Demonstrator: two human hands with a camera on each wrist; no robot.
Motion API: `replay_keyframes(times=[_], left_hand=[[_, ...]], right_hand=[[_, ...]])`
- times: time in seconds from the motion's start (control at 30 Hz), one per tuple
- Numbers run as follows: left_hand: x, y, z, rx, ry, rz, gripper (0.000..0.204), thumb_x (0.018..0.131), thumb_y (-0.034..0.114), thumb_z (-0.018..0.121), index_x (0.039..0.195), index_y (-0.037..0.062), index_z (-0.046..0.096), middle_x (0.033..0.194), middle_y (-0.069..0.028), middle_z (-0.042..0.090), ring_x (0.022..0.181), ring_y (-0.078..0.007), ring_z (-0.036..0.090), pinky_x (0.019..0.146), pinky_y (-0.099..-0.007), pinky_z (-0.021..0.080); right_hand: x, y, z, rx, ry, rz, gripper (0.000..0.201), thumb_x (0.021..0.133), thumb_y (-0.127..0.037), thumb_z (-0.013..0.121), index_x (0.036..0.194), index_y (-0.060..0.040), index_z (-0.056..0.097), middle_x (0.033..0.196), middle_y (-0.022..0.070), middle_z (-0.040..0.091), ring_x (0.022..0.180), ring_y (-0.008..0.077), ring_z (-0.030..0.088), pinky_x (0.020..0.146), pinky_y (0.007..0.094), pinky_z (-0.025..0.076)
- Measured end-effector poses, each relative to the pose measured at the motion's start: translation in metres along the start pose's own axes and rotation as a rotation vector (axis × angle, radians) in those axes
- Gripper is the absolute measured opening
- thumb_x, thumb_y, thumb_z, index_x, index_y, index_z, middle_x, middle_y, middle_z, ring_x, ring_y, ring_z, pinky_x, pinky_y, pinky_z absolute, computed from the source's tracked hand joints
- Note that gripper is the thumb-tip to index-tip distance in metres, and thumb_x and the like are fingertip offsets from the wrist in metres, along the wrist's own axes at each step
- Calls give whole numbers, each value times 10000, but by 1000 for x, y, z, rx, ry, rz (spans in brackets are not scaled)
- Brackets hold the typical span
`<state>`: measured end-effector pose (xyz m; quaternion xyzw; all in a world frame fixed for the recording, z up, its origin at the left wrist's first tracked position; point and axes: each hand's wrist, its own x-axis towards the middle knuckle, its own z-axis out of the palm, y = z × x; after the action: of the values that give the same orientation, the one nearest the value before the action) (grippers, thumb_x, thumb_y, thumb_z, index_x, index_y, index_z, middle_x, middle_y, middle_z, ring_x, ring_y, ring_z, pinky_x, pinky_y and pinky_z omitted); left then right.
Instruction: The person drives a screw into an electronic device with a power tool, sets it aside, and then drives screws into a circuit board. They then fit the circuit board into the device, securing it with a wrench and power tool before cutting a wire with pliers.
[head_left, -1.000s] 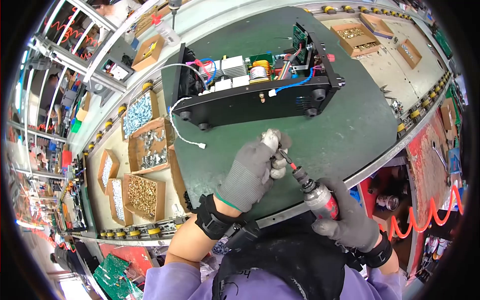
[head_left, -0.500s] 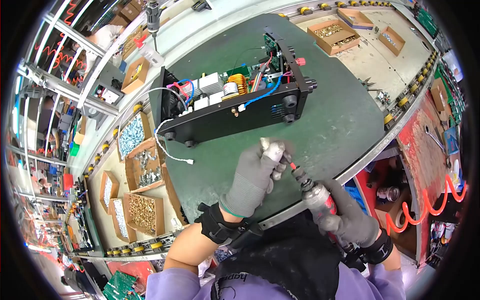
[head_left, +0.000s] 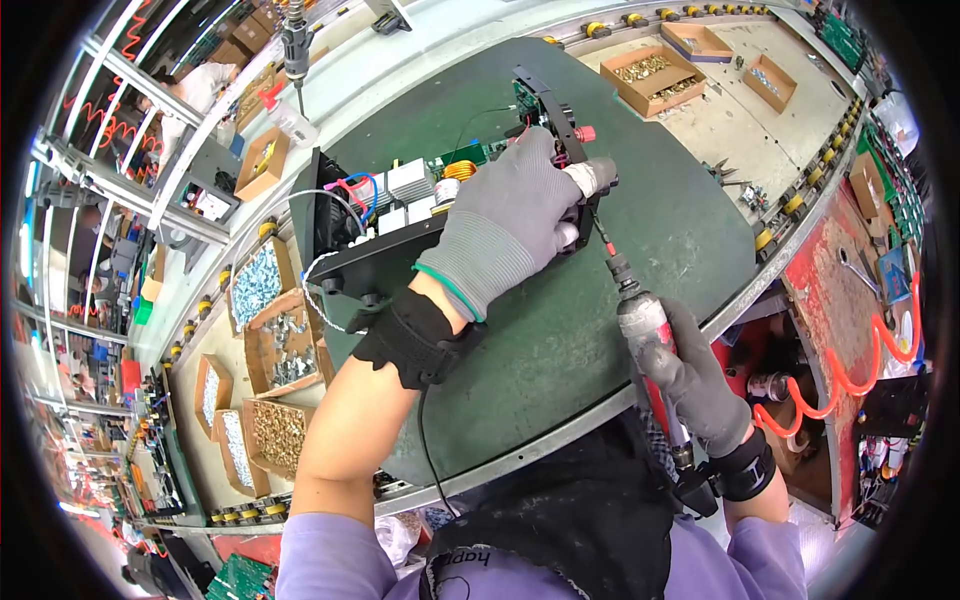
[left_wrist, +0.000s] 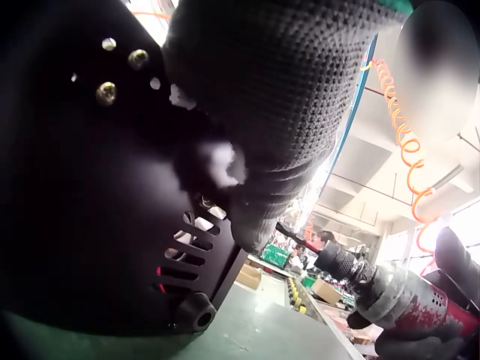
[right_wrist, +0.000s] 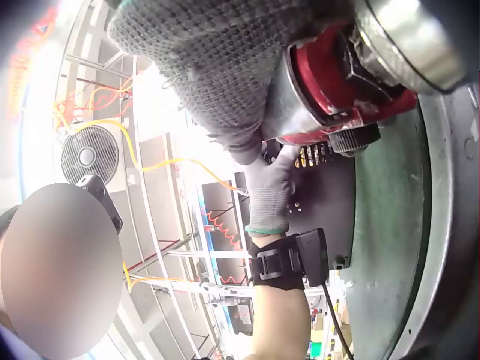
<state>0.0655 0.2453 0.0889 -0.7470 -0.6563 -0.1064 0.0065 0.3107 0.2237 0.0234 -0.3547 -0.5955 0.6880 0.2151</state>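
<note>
A black metal chassis (head_left: 385, 262) with a circuit board, heatsinks and a copper coil inside lies on the green mat (head_left: 480, 400). Over its right end reaches my gloved left hand (head_left: 505, 215), fingers curled around the edge. In the left wrist view that hand sits beside the vent slots (left_wrist: 187, 251) and a rubber foot (left_wrist: 196, 311). My gloved right hand (head_left: 705, 390) grips a red and silver power screwdriver (head_left: 642, 320). Its bit (head_left: 603, 235) points up close to the left fingertips and the chassis's right end. The left palm hides what lies beneath.
Cardboard trays of screws (head_left: 280, 430) and metal clips (head_left: 285, 350) stand left of the mat. More trays (head_left: 650, 75) lie at the far right, with pliers (head_left: 725, 172) nearby. A coiled red hose (head_left: 840, 380) hangs at right. A white cable (head_left: 325, 285) trails from the chassis.
My left hand has moved from in front of the chassis up onto its right end. The screwdriver has followed upward, its bit now near the chassis. The head view has shifted a little.
</note>
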Motion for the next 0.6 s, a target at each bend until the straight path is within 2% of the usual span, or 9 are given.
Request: replay_keyframes(times=[0.03,0.1,0.23,0.37,0.43,0.6], left_hand=[[1,-5,3,-2,-1,0,669,694,115,776,1300,295,556,1081,-116,520,936,-298,607,759,-405,525],[2,-14,9,-115,61,143,665,703,53,752,1297,278,557,1132,-104,531,912,-281,637,742,-389,543],[5,-12,7,-50,-40,85,642,723,5,714,1289,266,564,1155,-87,544,910,-260,650,732,-373,546],[5,-18,16,-81,20,141,568,744,-15,681,1251,223,585,1087,-78,571,855,-242,658,721,-355,543],[5,-20,19,-73,39,166,540,750,-17,674,1235,206,593,1068,-75,579,849,-239,659,716,-355,541],[8,-23,25,-19,100,233,503,771,12,675,1230,198,584,1055,-88,593,848,-255,663,708,-380,536]], right_hand=[[1,1,1,-10,15,-24,645,879,-421,684,1304,-13,419,1022,62,510,879,123,495,774,295,462],[1,-2,3,11,27,-3,641,879,-416,686,1303,-15,421,1015,61,510,882,119,491,778,291,460],[2,-11,7,25,34,37,603,888,-389,678,1297,-22,430,1010,54,511,897,117,483,797,289,452],[5,-11,7,-68,49,10,592,896,-376,676,1298,-21,426,999,42,514,885,111,489,791,285,456],[5,-21,7,63,8,116,592,891,-367,686,1298,-26,425,983,37,527,859,108,513,766,281,466],[6,-34,7,138,-4,197,602,882,-360,695,1310,-35,425,979,36,542,863,109,535,778,275,465]])
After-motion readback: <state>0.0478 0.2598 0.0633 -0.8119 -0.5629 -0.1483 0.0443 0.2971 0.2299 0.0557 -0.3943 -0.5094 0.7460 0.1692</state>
